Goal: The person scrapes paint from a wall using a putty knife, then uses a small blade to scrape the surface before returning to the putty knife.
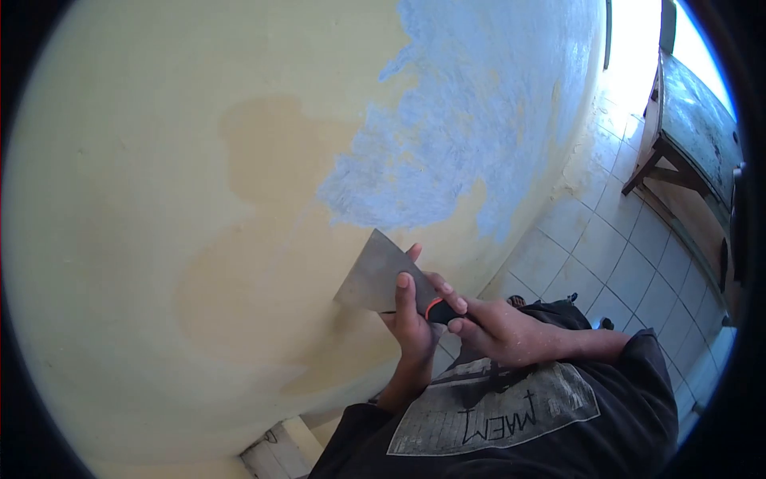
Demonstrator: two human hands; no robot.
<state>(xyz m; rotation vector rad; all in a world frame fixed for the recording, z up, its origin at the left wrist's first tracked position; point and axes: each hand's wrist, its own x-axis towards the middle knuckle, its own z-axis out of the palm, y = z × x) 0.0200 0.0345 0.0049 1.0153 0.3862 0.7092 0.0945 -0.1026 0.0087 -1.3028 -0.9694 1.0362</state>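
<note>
A scraper with a wide grey metal blade [373,275] and a black handle with an orange band [440,310] is held in front of my body, close to the wall. My left hand [411,323] grips the blade near its base, thumb lying on the upper face and fingers partly hidden behind it. The handle is held by my right hand [507,331], whose palm is hidden. Beyond the blade, the yellowish wall [144,223] has a rough light-blue patch [431,152] and darker tan patches [275,148].
Light floor tiles [594,231] run along the wall on the right. A table with a worn greenish top [694,108] and dark wooden legs stands at the upper right. At the bottom left is a pale boxlike object [275,459], partly cut off by my sleeve.
</note>
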